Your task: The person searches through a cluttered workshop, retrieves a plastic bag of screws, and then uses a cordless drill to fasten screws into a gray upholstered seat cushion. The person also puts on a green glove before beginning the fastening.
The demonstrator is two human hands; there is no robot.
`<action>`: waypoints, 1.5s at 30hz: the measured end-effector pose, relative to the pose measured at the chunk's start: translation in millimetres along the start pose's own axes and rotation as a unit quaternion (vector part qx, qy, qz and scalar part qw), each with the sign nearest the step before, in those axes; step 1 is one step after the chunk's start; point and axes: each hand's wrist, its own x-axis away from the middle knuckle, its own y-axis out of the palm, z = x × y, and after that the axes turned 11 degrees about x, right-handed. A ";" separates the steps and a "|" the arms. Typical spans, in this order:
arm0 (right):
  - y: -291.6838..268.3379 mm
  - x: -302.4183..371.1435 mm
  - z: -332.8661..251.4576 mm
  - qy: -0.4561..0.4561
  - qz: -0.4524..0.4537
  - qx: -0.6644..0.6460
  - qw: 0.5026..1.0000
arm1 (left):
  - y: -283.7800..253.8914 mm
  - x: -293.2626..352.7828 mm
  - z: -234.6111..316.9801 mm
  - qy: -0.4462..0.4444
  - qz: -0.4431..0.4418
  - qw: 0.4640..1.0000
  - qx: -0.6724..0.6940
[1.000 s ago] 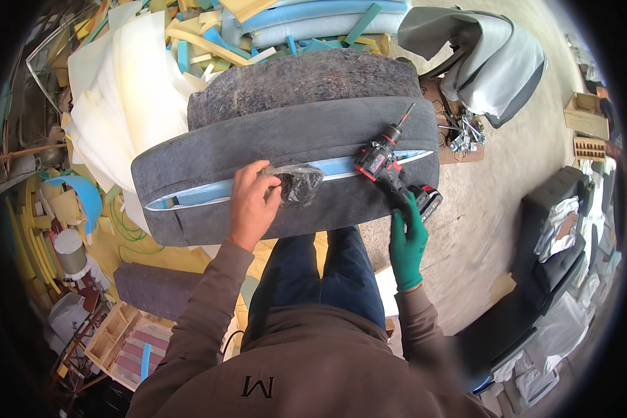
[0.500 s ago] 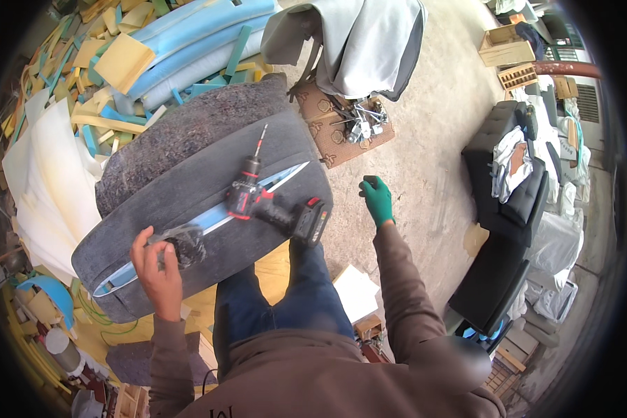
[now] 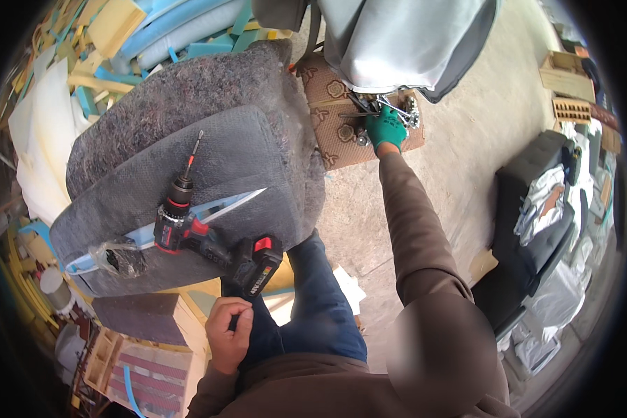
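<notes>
My left hand (image 3: 230, 333), bare, is curled closed in front of my thigh, just below the drill's battery. Something dark shows between its thumb and fingers, too small to make out. The black and red cordless drill (image 3: 171, 221), fitted with a long bit, lies on the dark grey upholstered piece (image 3: 146, 160). Beside the drill is a crumpled clear plastic bag (image 3: 122, 259) with black contents. In a green glove, my right hand (image 3: 386, 129) reaches into a pile of metal parts (image 3: 412, 113) on a patterned brown cushion (image 3: 334, 125); its fingertips are hidden among them.
Grey-white sheeting (image 3: 404, 42) hangs over the far edge of the cushion. Foam offcuts (image 3: 111, 28) heap up at far left, with a white foam sheet (image 3: 42, 139) nearer. A black sofa (image 3: 529, 202) stands at right, and a wooden crate (image 3: 568, 75) lies beyond it.
My right hand has moved forward from over the floor into the metal parts. My left hand has left the plastic bag, come back toward my lap and curled closed. The view has shifted.
</notes>
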 end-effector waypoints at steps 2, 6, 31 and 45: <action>4.7 -16.8 -1.6 -0.013 -0.033 0.050 0.998 | 12.4 -0.6 -0.8 -0.011 -0.002 1.000 0.010; 5.9 -28.0 15.2 -0.054 0.006 0.043 0.998 | 9.8 -2.4 1.3 -0.008 0.025 1.000 0.003; -199.8 227.5 26.7 -0.112 -0.092 -0.437 0.888 | -12.8 -56.6 43.9 0.109 -0.147 0.969 0.167; -39.7 36.2 14.7 -0.202 -0.105 -0.453 0.862 | -227.4 10.3 -22.2 -0.003 0.343 0.917 0.204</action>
